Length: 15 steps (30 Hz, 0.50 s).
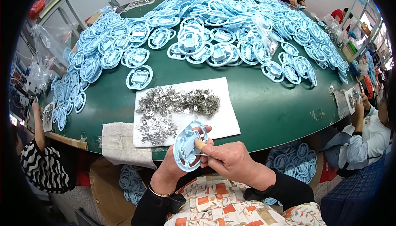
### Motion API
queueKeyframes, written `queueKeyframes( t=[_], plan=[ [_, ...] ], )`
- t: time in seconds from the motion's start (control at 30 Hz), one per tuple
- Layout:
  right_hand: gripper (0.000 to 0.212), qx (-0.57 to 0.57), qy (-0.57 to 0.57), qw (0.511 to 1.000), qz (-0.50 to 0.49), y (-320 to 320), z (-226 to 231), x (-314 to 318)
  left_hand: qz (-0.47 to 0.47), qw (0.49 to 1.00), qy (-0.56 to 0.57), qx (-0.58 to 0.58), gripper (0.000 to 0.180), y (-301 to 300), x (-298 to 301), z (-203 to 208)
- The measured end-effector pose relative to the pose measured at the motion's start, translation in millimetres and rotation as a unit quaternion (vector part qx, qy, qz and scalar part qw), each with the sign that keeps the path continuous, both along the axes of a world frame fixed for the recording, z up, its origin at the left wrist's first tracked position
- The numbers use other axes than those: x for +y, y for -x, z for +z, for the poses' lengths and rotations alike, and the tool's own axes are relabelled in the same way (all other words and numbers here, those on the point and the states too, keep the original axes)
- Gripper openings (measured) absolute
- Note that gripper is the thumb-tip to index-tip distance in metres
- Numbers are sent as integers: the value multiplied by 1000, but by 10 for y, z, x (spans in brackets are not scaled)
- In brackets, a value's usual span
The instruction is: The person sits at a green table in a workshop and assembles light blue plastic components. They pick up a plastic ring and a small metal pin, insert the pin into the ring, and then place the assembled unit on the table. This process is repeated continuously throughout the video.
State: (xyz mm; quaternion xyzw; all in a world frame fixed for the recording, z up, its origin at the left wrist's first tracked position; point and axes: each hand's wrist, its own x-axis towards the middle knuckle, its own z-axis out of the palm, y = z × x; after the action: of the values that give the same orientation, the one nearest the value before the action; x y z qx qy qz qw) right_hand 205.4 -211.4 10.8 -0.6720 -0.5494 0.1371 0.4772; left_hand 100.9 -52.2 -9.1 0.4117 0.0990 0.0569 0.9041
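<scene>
A light blue oval plastic frame (186, 145) with a raised block in its middle is tilted up in front of me. My left hand (168, 167) is closed round it from beneath, with fingertips showing behind its far rim. My right hand (231, 158) is closed in a pinch at the frame's right side, its tan-wrapped fingertip against the middle block. A thin, shiny sliver of metal shows under those fingers; its shape is mostly hidden. Just beyond my hands, small metal clips (159, 129) lie in heaps on a white foam board (228, 121).
Many more blue frames (191, 40) are heaped along the far and left sides of the green table (272, 114). A pale cloth (122, 141) hangs over its near edge. Boxes of blue frames (292, 162) stand below. Several other people work round the table.
</scene>
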Motion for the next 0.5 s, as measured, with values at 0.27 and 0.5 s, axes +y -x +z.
queueKeyframes(
  t=[0.27,0.5],
  plan=[
    [39,-59,-47,997,-13,-51,117,-74,-112,936,304,-137,75,522,359,-91],
    [23,-49,-8,991,-127,-323,-110,-429,132,975,177,-34,68,2560,1132,-577]
  ],
)
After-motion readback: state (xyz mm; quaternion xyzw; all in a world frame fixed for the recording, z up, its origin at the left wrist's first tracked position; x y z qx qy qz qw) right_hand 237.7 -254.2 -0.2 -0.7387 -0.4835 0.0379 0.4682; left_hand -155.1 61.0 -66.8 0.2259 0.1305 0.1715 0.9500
